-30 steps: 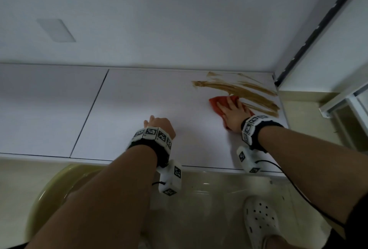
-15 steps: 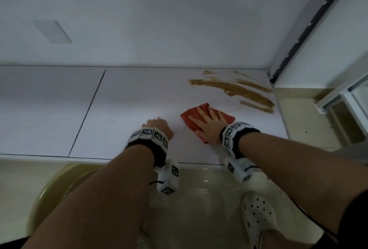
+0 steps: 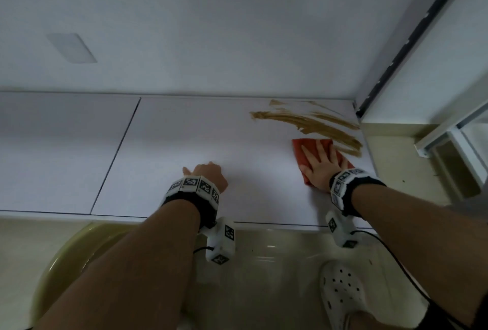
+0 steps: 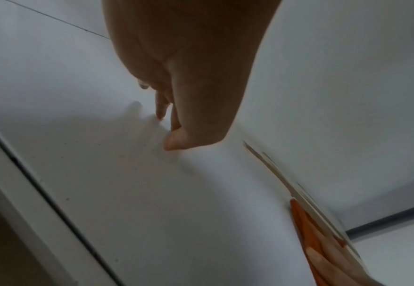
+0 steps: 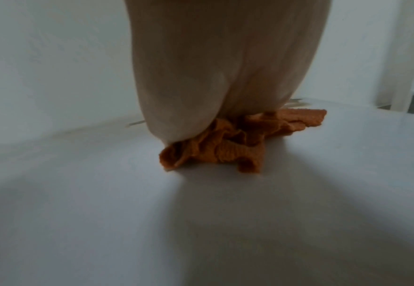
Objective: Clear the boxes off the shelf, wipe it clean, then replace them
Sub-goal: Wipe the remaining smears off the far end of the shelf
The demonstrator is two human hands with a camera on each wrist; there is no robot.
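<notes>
No boxes are in view. A white shelf (image 3: pixel 184 139) carries brown smear streaks (image 3: pixel 311 121) at its back right corner. My right hand (image 3: pixel 319 163) lies flat, fingers spread, pressing an orange-red cloth (image 3: pixel 301 148) onto the shelf just in front of the streaks. In the right wrist view the cloth (image 5: pixel 225 149) bunches under my palm (image 5: pixel 213 77). My left hand (image 3: pixel 208 173) rests on the bare shelf to the left and holds nothing. In the left wrist view its fingertips (image 4: pixel 160 114) touch the surface, with the cloth (image 4: pixel 301 220) and streaks (image 4: pixel 274 170) off to the right.
A seam (image 3: pixel 116 155) splits the shelf into two panels. A white wall rises behind it and a window frame (image 3: pixel 435 139) stands at the right. Below the front edge are a round yellow-green basin (image 3: pixel 60 258) and my white clog (image 3: pixel 340 292) on the tiled floor.
My right hand slid the cloth left and toward me, then back right up to the smear. The nearest streaks look thinner. The left hand stayed put.
</notes>
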